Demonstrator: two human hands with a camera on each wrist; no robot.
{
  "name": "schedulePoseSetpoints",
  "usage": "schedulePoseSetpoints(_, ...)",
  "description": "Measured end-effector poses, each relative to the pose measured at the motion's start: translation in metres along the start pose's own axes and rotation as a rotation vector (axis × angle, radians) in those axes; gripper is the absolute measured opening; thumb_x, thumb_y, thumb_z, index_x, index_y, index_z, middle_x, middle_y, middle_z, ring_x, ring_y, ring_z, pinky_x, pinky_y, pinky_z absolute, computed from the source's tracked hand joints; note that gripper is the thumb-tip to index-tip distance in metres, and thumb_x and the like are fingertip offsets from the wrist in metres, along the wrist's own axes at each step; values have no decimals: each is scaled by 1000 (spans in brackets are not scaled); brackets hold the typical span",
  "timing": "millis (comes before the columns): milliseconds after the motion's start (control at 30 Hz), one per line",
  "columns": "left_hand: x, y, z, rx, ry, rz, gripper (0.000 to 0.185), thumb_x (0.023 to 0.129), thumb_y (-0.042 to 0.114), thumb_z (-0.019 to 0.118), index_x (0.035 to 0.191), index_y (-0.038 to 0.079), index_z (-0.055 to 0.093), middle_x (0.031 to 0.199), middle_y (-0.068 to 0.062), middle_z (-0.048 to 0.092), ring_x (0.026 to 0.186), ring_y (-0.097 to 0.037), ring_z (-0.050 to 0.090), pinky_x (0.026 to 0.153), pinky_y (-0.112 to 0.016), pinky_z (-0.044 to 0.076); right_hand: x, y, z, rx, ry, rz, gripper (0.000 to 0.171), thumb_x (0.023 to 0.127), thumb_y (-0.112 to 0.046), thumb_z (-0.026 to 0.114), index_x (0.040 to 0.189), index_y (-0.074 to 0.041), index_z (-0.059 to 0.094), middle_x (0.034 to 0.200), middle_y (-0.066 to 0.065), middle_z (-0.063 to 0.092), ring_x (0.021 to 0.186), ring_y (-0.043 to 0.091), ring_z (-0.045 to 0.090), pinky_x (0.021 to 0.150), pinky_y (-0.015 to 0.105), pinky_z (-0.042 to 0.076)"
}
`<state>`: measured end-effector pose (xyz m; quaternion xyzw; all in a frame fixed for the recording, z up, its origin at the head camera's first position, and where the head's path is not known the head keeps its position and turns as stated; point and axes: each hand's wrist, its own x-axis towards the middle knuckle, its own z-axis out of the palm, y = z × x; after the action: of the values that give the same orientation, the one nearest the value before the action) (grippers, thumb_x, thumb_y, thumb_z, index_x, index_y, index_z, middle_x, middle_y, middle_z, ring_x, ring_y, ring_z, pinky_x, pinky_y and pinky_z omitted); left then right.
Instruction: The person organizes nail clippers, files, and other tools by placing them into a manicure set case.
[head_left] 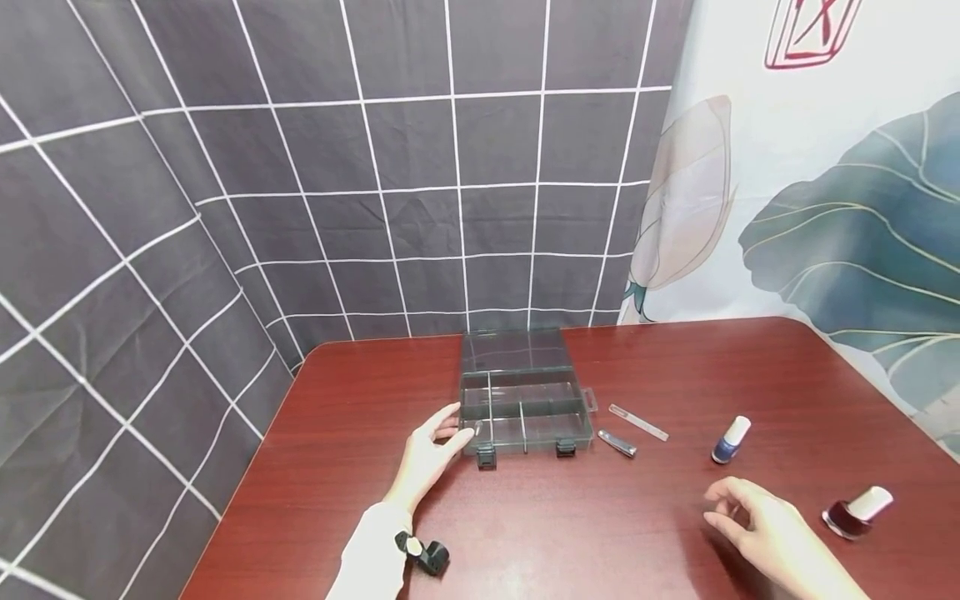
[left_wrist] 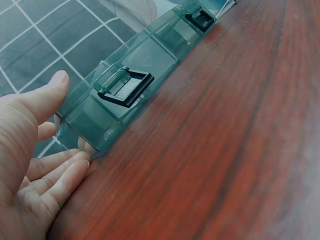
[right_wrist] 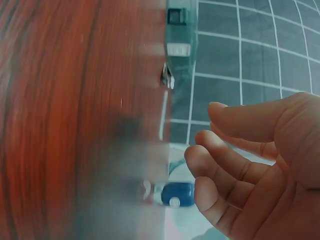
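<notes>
A clear grey-green plastic compartment box (head_left: 543, 446) lies on the table with its lid (head_left: 513, 352) raised at the back and its front latches undone. My left hand (head_left: 423, 458) grips its front left corner, thumb over the rim and fingers against the side. My right hand (head_left: 765, 529) is over the table at the right, fingers loosely bent and holding nothing. Nearest to it are a blue nail polish bottle (head_left: 726, 450) with a white cap and a dark red nail polish bottle (head_left: 849, 518). A nail clipper (head_left: 617, 443) and a thin nail file (head_left: 637, 422) lie right of the box.
The reddish-brown wooden table (head_left: 540, 525) extends back to a dark grey curtain (head_left: 405, 225) with white grid lines. A pale leaf-patterned curtain (head_left: 697, 217) hangs at the back right. A black strap device (head_left: 423, 554) sits on my left wrist.
</notes>
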<state>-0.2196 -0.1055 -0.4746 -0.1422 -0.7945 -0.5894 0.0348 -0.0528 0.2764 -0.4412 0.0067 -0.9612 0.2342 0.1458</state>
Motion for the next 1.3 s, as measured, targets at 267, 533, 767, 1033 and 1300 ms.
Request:
schedulePoseSetpoints(267,6,-19,-1,9,17,19,53,80,28,74,128,11,57,113,-12,63,98,-25,61,67,-24,52,3,24,-18,-33,-90,132,18,76,-11,75,84,-12,59,68,-6,49,57,1,42,53,25,36)
schedulePoseSetpoints(533,5,-18,-3,23,37,38,53,81,29,73,127,10,57,111,-12,63,97,-24,62,69,-25,52,11,41,-24,-58,-59,132,9,80,-4,67,82,-8,59,69,-2,56,55,2,41,51,26,36)
schedulePoseSetpoints(767,7,-18,0,32,37,66,52,81,29,72,127,8,57,108,-13,64,95,-23,62,70,-26,52,14,45,-19,-71,-76,113,15,77,-8,72,80,-12,58,66,-5,55,57,0,44,53,27,37)
schedulePoseSetpoints(1033,3,-18,2,64,32,100,53,81,29,72,126,5,57,110,-15,64,95,-26,63,74,-28,51,10,51,-9,-53,-129,48,25,70,-8,78,78,-19,57,64,-13,45,58,-3,41,55,25,34)
schedulePoseSetpoints(1300,4,-16,1,38,23,49,53,81,28,73,127,9,57,113,-13,63,97,-26,62,76,-27,50,14,58,-4,-32,-130,-72,30,66,-3,79,78,-20,58,65,-17,42,60,-4,39,54,24,34)
